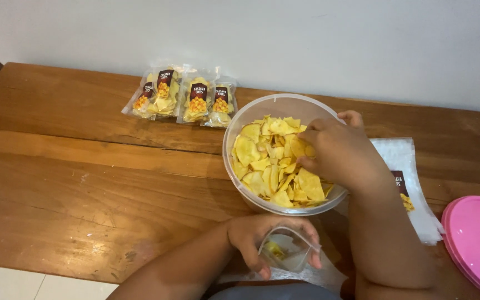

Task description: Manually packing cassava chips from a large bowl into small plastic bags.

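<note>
At the near edge of the wooden surface (84, 189), a small clear pouch (285, 251) is held open by the left hand (262, 236), fingers (312, 256) clamped on its rim; a few chips seen inside. Just beyond, the right hand (337, 153) is sunk in the clear tub (240, 125), fingers together on yellow chips (265, 161). Stack of empty pouches (409, 172) and pink lid (476, 241) lie twd the right edge. Filled packets (181, 97) lie at the far edge, well apart.
</note>
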